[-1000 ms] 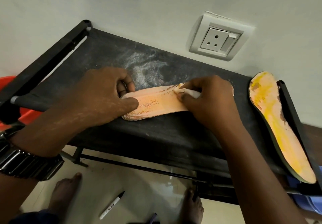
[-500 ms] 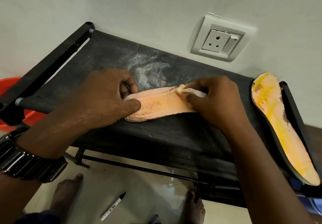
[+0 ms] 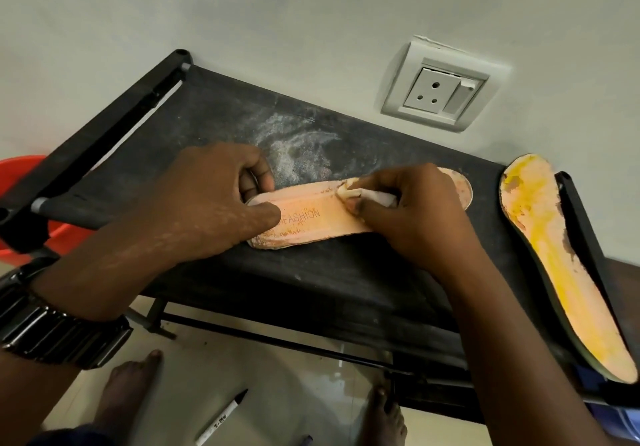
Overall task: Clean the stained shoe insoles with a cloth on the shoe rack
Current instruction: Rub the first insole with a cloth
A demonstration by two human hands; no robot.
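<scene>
My left hand (image 3: 207, 203) pins the left end of the orange insole (image 3: 311, 218) flat on the black shoe rack (image 3: 311, 272), with my thumb pressed on top beside the word FASHION and my fingers curled at its far edge. My right hand (image 3: 408, 217) pinches a small bunched cloth (image 3: 350, 193) and presses it onto the middle of that insole. A second insole (image 3: 554, 272), stained yellow, lies apart at the rack's right end, and a marker (image 3: 221, 418) lies on the floor below.
</scene>
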